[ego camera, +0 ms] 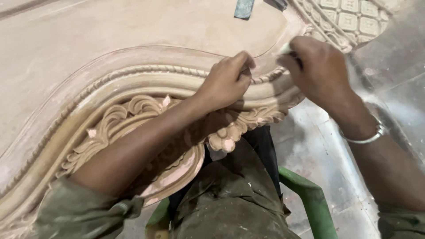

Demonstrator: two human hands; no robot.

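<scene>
Both hands on carved wood panel (pixel 133 53), at its rope moulding.
Left hand (pixel 226 82) presses curled fingers onto moulding; right hand (pixel 316 66) clenches a small pale tool (pixel 285 48), its axis pointing left toward the moulding.

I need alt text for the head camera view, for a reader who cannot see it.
Two hands work on a carved wooden panel: the left hand presses on its rope moulding, the right hand grips a small pale piece beside it. A green chair shows below.
</scene>
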